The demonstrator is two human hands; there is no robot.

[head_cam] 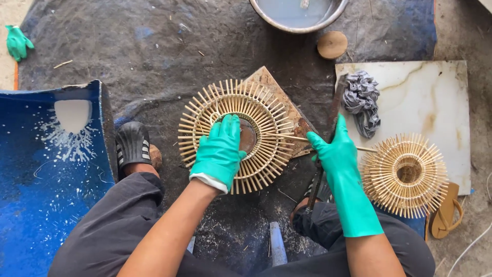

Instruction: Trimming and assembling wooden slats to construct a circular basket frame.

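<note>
The left hand (pixel 221 149), in a green glove, presses flat and open on a round bamboo-stick frame (pixel 236 134) at frame centre. The gloved right hand (pixel 333 149) pinches a thin bamboo stick (pixel 294 137) at the frame's right edge. A finished stack of frames (pixel 405 174) sits lower right on a pale tile (pixel 435 92); a metal basin (pixel 300 14) stands at top.

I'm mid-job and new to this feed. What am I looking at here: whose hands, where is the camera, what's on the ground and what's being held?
One picture, from a camera on the person's head, looking down at their knees and gloved hands. The left hand presses flat on a round bamboo-stick frame lying on a wooden board. The right hand pinches a thin bamboo stick pointing into that frame. Beside it, a second stick frame rests on a pale slab, with a grey rag. Also there: a metal basin, a blue trough, a spare green glove.
</note>
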